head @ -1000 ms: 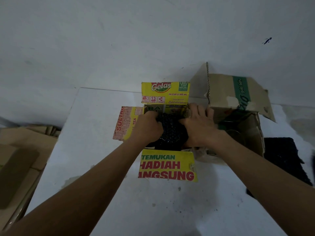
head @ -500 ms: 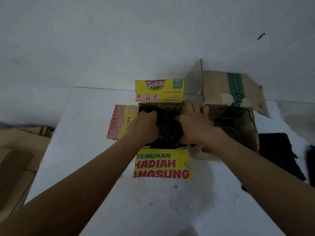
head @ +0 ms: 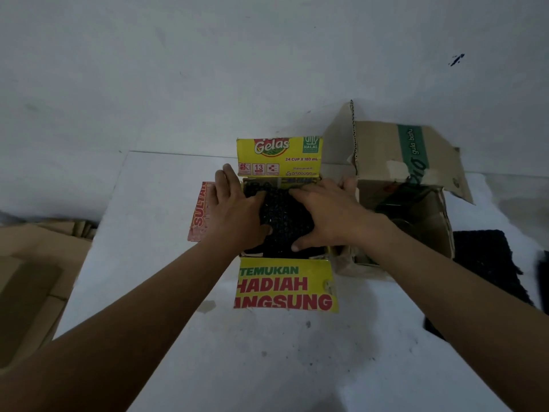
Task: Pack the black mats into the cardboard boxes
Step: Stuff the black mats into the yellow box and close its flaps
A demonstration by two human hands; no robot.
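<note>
Against the white wall, at the back of the desk (head: 142, 292), a yellow Gelas tea carton (head: 279, 159) stands with its far, near and left flaps folded outward, which leaves its mouth free for loading. A black mat (head: 282, 224), knobbly and apparently bunched or folded, fills the opening and sits about level with the rim.

Both hands lie on it. The left hand (head: 237, 215) rests its palm on the mat's left side, its fingers (head: 228, 179) straight and reaching past the carton's left wall over the SULTAN flap (head: 198, 212); it grasps nothing. The right hand (head: 329, 215) is spread flat over the mat's right half, fingers (head: 306, 190) extended and thumb at the near edge, also gripping nothing. Flat palms rather than a pinch suggest that the springy mat is being pressed down to seat it below the rim, so the flaps could later close.

Just beside the carton on the right, a brown cardboard box (head: 416, 162) stands open; its dark contents are too dim to identify. Beyond it, more black mats (head: 487, 263) lie on the desk, near the right arm. Flattened cardboard (head: 35, 263) lies off the desk's left edge.
</note>
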